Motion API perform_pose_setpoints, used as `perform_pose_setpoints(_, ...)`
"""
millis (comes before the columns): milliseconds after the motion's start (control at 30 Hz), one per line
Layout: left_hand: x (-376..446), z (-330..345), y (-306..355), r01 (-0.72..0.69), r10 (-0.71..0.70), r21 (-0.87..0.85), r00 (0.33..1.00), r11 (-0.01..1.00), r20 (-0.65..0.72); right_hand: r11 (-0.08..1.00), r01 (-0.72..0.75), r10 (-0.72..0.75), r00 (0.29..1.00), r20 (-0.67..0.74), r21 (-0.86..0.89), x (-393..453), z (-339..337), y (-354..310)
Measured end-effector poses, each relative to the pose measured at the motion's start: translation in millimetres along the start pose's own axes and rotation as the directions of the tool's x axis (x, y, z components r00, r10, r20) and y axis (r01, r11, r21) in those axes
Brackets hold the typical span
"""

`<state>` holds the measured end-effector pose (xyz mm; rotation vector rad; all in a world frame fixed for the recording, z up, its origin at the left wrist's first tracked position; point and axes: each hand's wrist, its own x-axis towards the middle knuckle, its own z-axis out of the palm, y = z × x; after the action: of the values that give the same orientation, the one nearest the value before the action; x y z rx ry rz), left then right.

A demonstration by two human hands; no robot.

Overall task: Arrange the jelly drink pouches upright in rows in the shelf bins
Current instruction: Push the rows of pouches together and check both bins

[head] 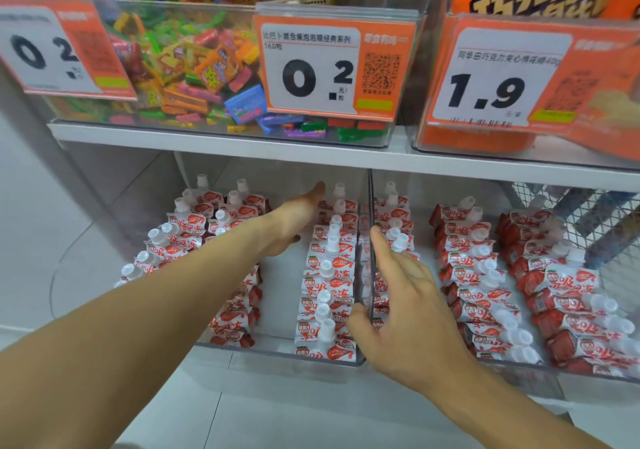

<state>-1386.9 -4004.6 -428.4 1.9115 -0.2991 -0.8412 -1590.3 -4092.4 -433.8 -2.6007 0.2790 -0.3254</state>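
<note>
Red and white jelly drink pouches (327, 277) with white caps, standing in rows in two clear bins on the lower shelf, middle of the frame. In the left bin (277, 353): rows at lower left and at centre, with a bare strip of bin floor between them. In the right bin (519, 367): more rows, running to the lower right edge, many leaning back.

Left hand (294, 221) reaching deep into the left bin, over the bare strip, thumb pointing up toward the back wall, fingers curled downward; whether holding anything, cannot tell. Right hand (401, 296) at the clear divider wall (371, 206) between the two bins, fingers spread and relaxed, thumb on the left side of the wall near the front pouches, fingertips over the pouches just to its right, gripping nothing visible.

White shelf board (242, 145) above. On it, upper left, a clear box of mixed coloured sweets (180, 67) with orange price tags (329, 67) reading 0.2; upper right, an orange tag (502, 78) reading 1.9. Wire basket (588, 213) at the right edge.
</note>
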Motion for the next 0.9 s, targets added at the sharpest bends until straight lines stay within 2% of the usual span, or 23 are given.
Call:
perform_pose_setpoints(67, -14.7, -10.6, 9.0, -0.067, 0.097, 0.212, 0.986, 0.975, -0.136, 1.0, -0.011, 0.011, 1.0, 0.004, -0.01, 0.5, -0.3, 1.3)
perform_pose_setpoints(133, -44.7, -27.1, 12.4, -0.185, 0.272, 0.415, 0.948, 0.891, -0.162, 0.999, -0.016, 0.016, 1.0, 0.008, -0.031, 1.3, -2.3, -0.6)
perform_pose_setpoints(200, -81.7, -47.2, 5.2, -0.276, 0.444, 0.583, 0.881, 0.764, -0.166, 0.998, -0.041, 0.042, 0.998, 0.036, -0.037, 1.4, -5.2, -3.8)
perform_pose_setpoints(267, -117.1, -66.4, -11.3, -0.248, 0.571, 0.733, 0.789, 0.633, -0.227, 0.995, -0.072, 0.077, 0.995, 0.065, -0.069, 0.0, -10.2, -8.6)
perform_pose_setpoints(300, -131.3, -74.8, -20.3, -0.207, 0.607, 0.787, 0.755, 0.581, -0.249, 0.996, -0.043, 0.046, 0.998, 0.033, -0.073, -0.9, -12.7, -12.2)
perform_pose_setpoints(367, -153.2, -89.9, -39.1, -0.095, 0.594, 0.843, 0.752, 0.529, -0.288, 0.985, 0.159, -0.167, 0.975, -0.144, -0.065, -3.0, -18.0, -29.2)
perform_pose_setpoints(400, -161.5, -95.4, -49.5, -0.037, 0.558, 0.851, 0.77, 0.523, -0.31, 0.956, 0.289, -0.293, 0.926, -0.239, -0.05, -4.0, -16.7, -41.3)
perform_pose_setpoints(433, -167.5, -99.3, -59.4, 0.016, 0.508, 0.851, 0.797, 0.525, -0.328, 0.921, 0.388, -0.38, 0.885, -0.269, -0.025, -4.3, -12.7, -53.9)
perform_pose_setpoints(467, -172.7, -100.0, -66.9, 0.06, 0.448, 0.853, 0.831, 0.518, -0.33, 0.901, 0.433, -0.419, 0.878, -0.23, 0.012, -2.4, -6.9, -68.2)
perform_pose_setpoints(500, -174.9, -98.9, -73.0, 0.089, 0.398, 0.869, 0.863, 0.487, -0.311, 0.905, 0.42, -0.409, 0.903, -0.134, 0.064, 3.1, -0.1, -84.6)
perform_pose_setpoints(567, -171.5, -95.7, -81.5, 0.072, 0.388, 0.915, 0.89, 0.397, -0.239, 0.966, 0.248, -0.257, 0.954, 0.156, 0.077, 22.2, 21.7, -111.4)
perform_pose_setpoints(600, -167.3, -96.3, -84.3, 0.056, 0.399, 0.933, 0.893, 0.355, -0.206, 0.99, 0.143, -0.142, 0.945, 0.293, 0.017, 36.8, 34.5, -119.9)
perform_pose_setpoints(667, -160.2, -104.4, -87.9, 0.024, 0.398, 0.954, 0.905, 0.297, -0.147, 0.99, 0.033, 0.038, 0.875, 0.482, -0.138, 61.8, 54.2, -129.3)
perform_pose_setpoints(733, -155.4, -116.0, -90.5, 0.009, 0.359, 0.957, 0.926, 0.29, -0.118, 0.985, -0.024, 0.12, 0.801, 0.587, -0.169, 75.2, 64.9, -134.0)
perform_pose_setpoints(767, -153.1, -120.5, -92.6, -0.005, 0.357, 0.962, 0.929, 0.273, -0.096, 0.992, -0.066, 0.12, 0.786, 0.607, -0.11, 76.8, 66.6, -136.2)
perform_pose_setpoints(833, -149.3, -121.0, -94.4, -0.087, 0.441, 0.966, 0.897, 0.242, -0.03, 0.983, -0.179, 0.114, 0.782, 0.612, 0.045, 76.9, 70.3, -135.5)
perform_pose_setpoints(867, -148.0, -117.0, -93.0, -0.145, 0.496, 0.948, 0.868, 0.284, -0.015, 0.962, -0.253, 0.137, 0.776, 0.615, 0.106, 76.1, 71.0, -134.5)
perform_pose_setpoints(900, -147.0, -111.7, -89.8, -0.179, 0.497, 0.906, 0.867, 0.383, -0.039, 0.93, -0.337, 0.177, 0.763, 0.622, 0.149, 75.1, 70.9, -133.6)
